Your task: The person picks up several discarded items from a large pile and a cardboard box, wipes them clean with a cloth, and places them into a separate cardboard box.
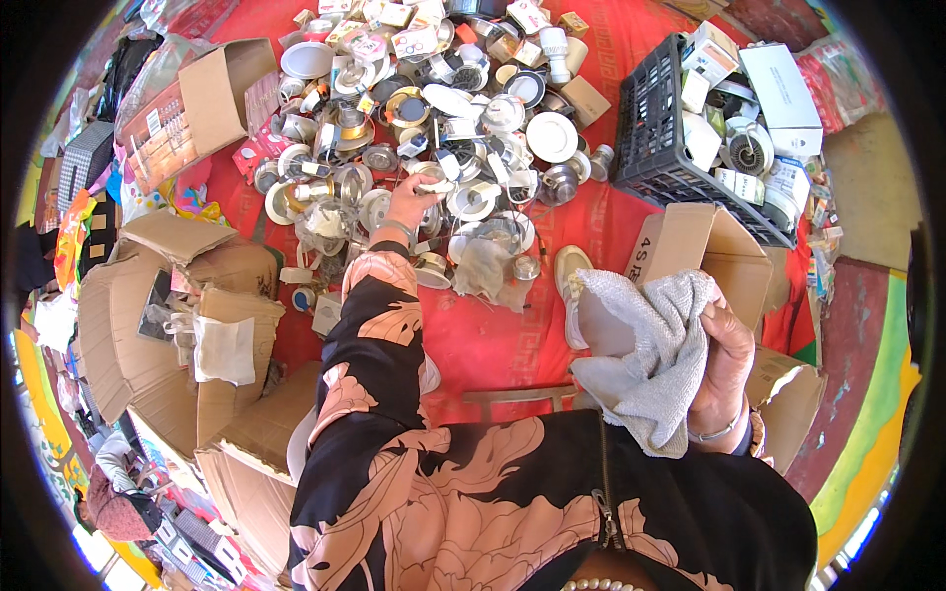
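Note:
My left hand (412, 204) reaches forward into a heap of light fittings (473, 128) on the red floor covering. Its fingers are closed on a small white light fitting (435, 185) near the middle of the heap; part of that piece is hidden by the hand. Round it lie round downlights with white, silver and gold rims. Close to my body on the right, my right hand (727, 360) grips a crumpled greyish-white towel (645, 345), which hangs down in folds. A clear plastic bag (485, 266) rests on the heap's near edge.
A black plastic crate (655, 148) of boxes and lamps stands at the far right. Cardboard boxes surround me: an open one (680, 241) on the right, a torn one (128, 325) and a printed one (182, 123) on the left. A low wooden piece (517, 396) lies before me.

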Demonstrator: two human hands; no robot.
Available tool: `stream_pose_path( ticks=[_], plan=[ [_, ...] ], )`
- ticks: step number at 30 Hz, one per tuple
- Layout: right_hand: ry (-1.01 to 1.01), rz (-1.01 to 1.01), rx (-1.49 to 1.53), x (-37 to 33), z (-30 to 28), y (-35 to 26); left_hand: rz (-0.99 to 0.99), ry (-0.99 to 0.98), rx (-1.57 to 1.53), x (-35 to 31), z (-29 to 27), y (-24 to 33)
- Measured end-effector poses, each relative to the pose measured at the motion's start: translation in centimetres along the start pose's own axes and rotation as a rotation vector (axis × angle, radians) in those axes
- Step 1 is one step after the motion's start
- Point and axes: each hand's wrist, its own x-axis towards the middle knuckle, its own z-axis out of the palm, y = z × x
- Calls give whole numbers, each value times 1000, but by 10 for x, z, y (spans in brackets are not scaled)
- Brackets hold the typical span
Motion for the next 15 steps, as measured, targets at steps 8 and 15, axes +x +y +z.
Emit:
stream_pose_path(
  ticks=[8,15],
  plan=[
    [17,31,8,-2,1,0,222,150,181,-37,46,-21],
    [-17,21,19,-4,-11,-2,226,371,77,-72,104,-39]
  ],
)
